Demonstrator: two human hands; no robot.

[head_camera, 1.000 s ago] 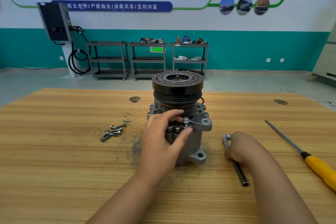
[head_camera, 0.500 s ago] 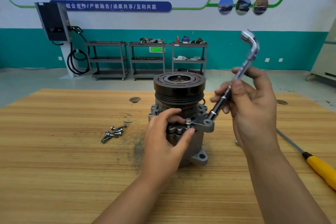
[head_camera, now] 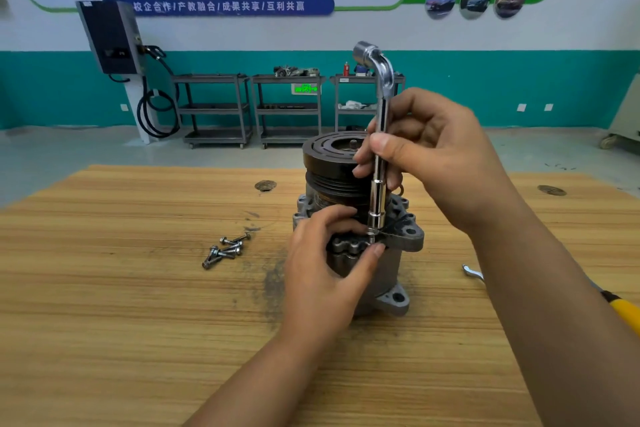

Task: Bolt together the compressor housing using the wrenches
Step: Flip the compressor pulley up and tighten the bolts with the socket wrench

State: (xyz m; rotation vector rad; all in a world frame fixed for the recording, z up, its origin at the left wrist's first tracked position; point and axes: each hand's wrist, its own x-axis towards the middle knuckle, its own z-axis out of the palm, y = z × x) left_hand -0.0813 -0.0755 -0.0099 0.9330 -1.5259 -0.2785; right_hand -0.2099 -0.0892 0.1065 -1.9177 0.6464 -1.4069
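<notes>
Wooden table (head_camera: 138,305), teal-banded wall behind; compressor (head_camera: 388,274) upright near table centre, black pulley (head_camera: 329,163) on top. Right hand (head_camera: 440,156) gripping socket wrench (head_camera: 379,149), fingers closed round shaft, tool near vertical, socket end down on bolt (head_camera: 372,236) at housing flange. Left hand (head_camera: 325,274) against housing, thumb and forefinger pinched either side of bolt. Loose bolts (head_camera: 227,250) in a cluster left of compressor; yellow-handled tool (head_camera: 623,314) at right edge.

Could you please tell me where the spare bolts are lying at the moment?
In the head view, the spare bolts lie in a loose cluster on the wooden table, left of the compressor and just beyond the left hand.
</notes>
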